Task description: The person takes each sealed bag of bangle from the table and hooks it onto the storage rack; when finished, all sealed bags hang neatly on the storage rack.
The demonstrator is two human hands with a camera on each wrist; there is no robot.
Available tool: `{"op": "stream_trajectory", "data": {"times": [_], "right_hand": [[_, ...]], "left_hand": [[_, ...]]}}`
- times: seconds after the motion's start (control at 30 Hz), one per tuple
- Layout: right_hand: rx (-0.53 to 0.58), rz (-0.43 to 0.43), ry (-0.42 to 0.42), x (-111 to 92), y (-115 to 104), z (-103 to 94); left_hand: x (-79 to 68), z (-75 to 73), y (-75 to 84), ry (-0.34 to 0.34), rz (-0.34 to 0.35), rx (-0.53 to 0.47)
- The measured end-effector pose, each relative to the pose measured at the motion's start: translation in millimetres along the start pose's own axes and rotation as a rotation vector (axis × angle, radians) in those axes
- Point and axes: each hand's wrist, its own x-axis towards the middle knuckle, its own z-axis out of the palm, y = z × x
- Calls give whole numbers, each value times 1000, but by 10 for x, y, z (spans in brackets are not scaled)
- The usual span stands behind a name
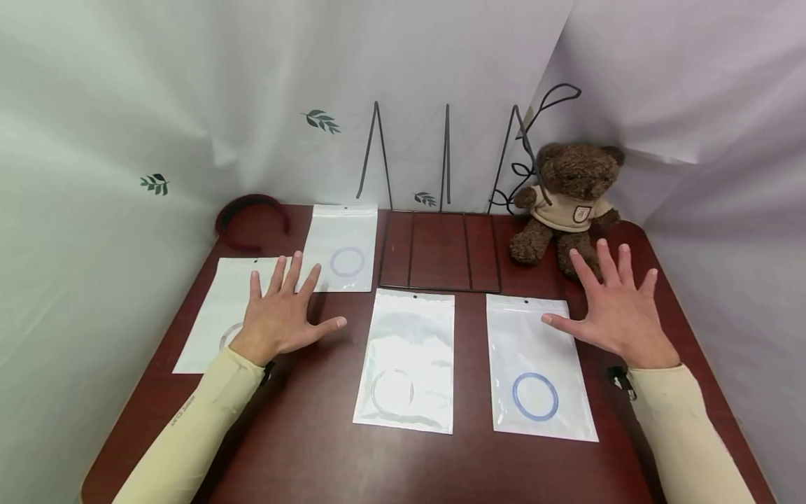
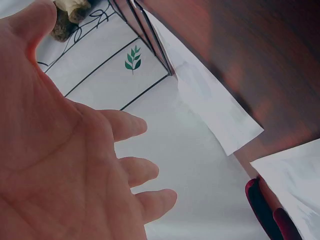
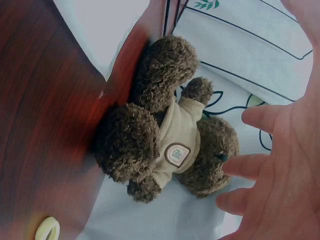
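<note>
My left hand (image 1: 280, 318) is held with fingers spread and straight, overlapping the right edge of a white zip pouch (image 1: 210, 315) in the head view. Nothing is in its palm. Fingers likewise spread, my right hand (image 1: 620, 315) hovers in front of a brown teddy bear (image 1: 576, 178) and beside a pouch showing a blue ring (image 1: 535, 397); it holds nothing. Another pouch (image 1: 412, 336) with a clear ring outline lies between the hands. Behind the left hand is a pouch (image 1: 340, 227) with a pale lilac ring. The bear (image 3: 182, 145) sits beyond the right fingertips in the right wrist view.
A black wire rack (image 1: 441, 290) stands at the back middle of the dark red table (image 1: 302, 448). At the back left lies a dark red headband (image 1: 252, 199). A pale yellow ring (image 3: 39, 232) shows at the right wrist view's corner. White cloth (image 1: 264, 84) hangs behind.
</note>
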Motion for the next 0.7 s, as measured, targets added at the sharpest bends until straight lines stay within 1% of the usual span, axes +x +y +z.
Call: {"op": "stream_trajectory", "data": {"times": [0.23, 0.4, 0.5, 0.6, 0.7], "right_hand": [[28, -30, 83, 32, -42, -6], [59, -107, 201, 78, -105, 20], [77, -149, 253, 112, -159, 62], [97, -159, 261, 143, -221, 109], [128, -163, 254, 179, -273, 157]], "left_hand": [[20, -6, -28, 48, 9, -24], [59, -19, -44, 82, 32, -54], [120, -3, -60, 125, 61, -79], [194, 17, -85, 182, 90, -110], [273, 21, -114, 210, 88, -167]]}}
